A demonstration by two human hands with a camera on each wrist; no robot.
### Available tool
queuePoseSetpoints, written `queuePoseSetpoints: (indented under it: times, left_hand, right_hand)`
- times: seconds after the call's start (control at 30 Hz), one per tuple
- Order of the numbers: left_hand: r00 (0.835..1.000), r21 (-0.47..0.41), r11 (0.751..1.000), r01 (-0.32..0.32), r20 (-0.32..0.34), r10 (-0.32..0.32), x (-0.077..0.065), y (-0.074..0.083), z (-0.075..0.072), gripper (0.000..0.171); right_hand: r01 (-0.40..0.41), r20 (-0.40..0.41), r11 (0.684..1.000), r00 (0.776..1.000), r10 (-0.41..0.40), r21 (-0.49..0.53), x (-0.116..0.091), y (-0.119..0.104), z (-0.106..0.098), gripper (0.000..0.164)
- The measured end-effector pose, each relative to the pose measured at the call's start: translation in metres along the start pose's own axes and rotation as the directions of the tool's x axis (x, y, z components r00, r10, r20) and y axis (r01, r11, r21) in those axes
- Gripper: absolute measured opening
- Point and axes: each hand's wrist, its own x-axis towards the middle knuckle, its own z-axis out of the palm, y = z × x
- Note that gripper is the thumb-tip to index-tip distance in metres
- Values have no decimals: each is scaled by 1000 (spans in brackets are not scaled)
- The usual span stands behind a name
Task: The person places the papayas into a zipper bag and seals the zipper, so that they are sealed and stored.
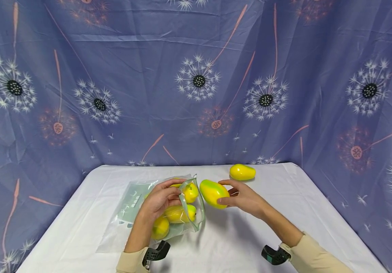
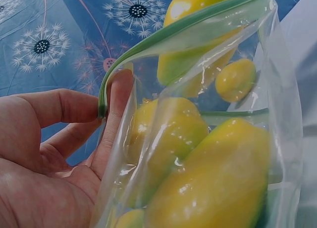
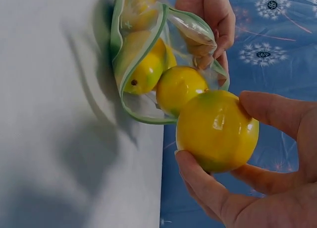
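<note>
A clear zip bag [image 1: 127,203] with a green-edged mouth lies on its side, its opening facing right. Several yellow papayas [image 1: 179,215] are inside, seen through the plastic. My left hand [image 1: 162,199] holds the bag's upper rim, pinching the green strip [image 2: 102,97] between thumb and fingers, which keeps the mouth apart. In my right hand [image 1: 242,197] is a yellow-green papaya [image 3: 218,131], gripped by its near end between thumb and fingers. Its far end is right at the bag's mouth, and in the right wrist view it overlaps a bagged papaya [image 3: 181,89].
Another papaya [image 1: 242,172] lies loose near the back edge of the white-covered table [image 1: 284,189], beyond my right hand. Blue dandelion-patterned cloth [image 1: 148,94] hangs behind the table and along both sides.
</note>
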Motion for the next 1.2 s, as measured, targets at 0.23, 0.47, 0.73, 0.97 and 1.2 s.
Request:
queuePoseSetpoints:
  times: [0.23, 0.47, 0.73, 0.97, 1.2]
  left_hand:
    - [1000, -8, 1000, 1, 2, -1, 0, -1, -1, 44]
    - [1000, -6, 1000, -12, 17, 12, 1, -2, -2, 45]
    - [1000, -14, 1000, -7, -3, 7, 0, -1, -2, 43]
    - [1000, -11, 1000, -14, 9, 14, 1, -2, -2, 44]
    - [1000, 0, 1000, -9, 2, 9, 2, -3, -1, 46]
  right_hand:
    - [-35, 95, 994, 995, 25, 108, -4, -3, -3, 65]
    - [-44, 191, 985, 982, 12, 164, -5, -2, -6, 58]
    - [-21, 309, 981, 950, -40, 192, -3, -2, -3, 52]
    - [-42, 357, 981, 934, -30, 192, 2, -4, 4, 52]
    - [-56, 364, 984, 932, -9, 168, 4, -6, 12, 52]
